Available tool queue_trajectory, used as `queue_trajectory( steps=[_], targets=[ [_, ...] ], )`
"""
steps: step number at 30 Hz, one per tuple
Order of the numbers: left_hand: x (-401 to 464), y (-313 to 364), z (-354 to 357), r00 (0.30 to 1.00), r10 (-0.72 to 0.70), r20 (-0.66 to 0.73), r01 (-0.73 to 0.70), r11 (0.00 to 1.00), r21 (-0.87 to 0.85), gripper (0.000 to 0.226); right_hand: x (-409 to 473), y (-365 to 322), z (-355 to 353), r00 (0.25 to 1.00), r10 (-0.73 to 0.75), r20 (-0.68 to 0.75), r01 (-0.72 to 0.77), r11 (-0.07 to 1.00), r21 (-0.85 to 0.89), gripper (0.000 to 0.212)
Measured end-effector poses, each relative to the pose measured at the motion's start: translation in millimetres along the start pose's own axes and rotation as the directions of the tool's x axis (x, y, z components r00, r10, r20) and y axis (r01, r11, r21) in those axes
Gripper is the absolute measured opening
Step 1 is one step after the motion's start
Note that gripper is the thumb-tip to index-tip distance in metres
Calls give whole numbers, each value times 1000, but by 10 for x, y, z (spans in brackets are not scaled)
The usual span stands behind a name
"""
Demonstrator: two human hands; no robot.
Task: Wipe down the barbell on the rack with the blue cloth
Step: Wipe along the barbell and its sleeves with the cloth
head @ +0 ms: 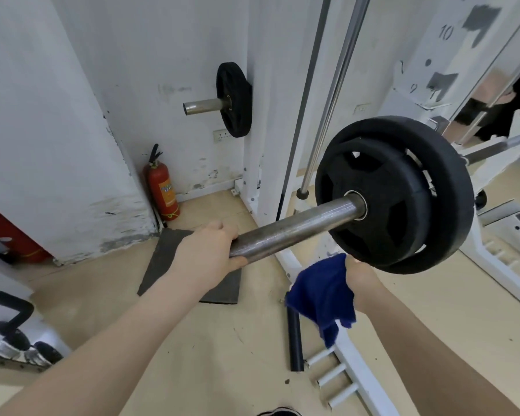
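1. Steadying comes first: the dull grey steel barbell sleeve (294, 228) is clasped at its free end by the left hand (206, 253), fingers curled over the top and thumb beneath.
2. A crumpled dark blue cloth (321, 292) is pinched in the right hand (362, 279), hanging loose just below the bar and touching no metal yet.
3. The barbell is seen resting across the white steel rack (266, 163), with two black rubber weight plates (394, 193) loaded on the sleeve.
4. For a clean wipe, the cloth should be wrapped round the sleeve beside the plates and drawn outward, the bar being braced throughout.
5. Both forearms are extended forward, the left raised to the bar, the right held lower with the wrist bent upward.
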State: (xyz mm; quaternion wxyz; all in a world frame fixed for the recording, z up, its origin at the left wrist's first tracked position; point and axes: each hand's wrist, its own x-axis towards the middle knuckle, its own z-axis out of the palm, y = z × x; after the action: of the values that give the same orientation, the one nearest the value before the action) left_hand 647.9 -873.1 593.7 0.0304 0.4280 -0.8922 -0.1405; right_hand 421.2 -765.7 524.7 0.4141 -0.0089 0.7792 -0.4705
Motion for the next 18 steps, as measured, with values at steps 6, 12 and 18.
queue_trajectory(
  steps=[6, 12, 18],
  targets=[
    [-35, -11, 25, 997, -81, -21, 78, 988, -130, 49, 288, -221, 152, 983, 127, 134, -184, 691, 699, 30],
    [-84, 19, 56, 990, -136, -44, 126, 976, -179, 47, 172, -391, 354, 958, -30, 284, -241, 450, 860, 42],
    [-84, 59, 65, 978, -200, -53, 186, 963, -195, 45, 29, -123, 596, 813, 1, 583, -467, 598, 651, 38]
  ],
)
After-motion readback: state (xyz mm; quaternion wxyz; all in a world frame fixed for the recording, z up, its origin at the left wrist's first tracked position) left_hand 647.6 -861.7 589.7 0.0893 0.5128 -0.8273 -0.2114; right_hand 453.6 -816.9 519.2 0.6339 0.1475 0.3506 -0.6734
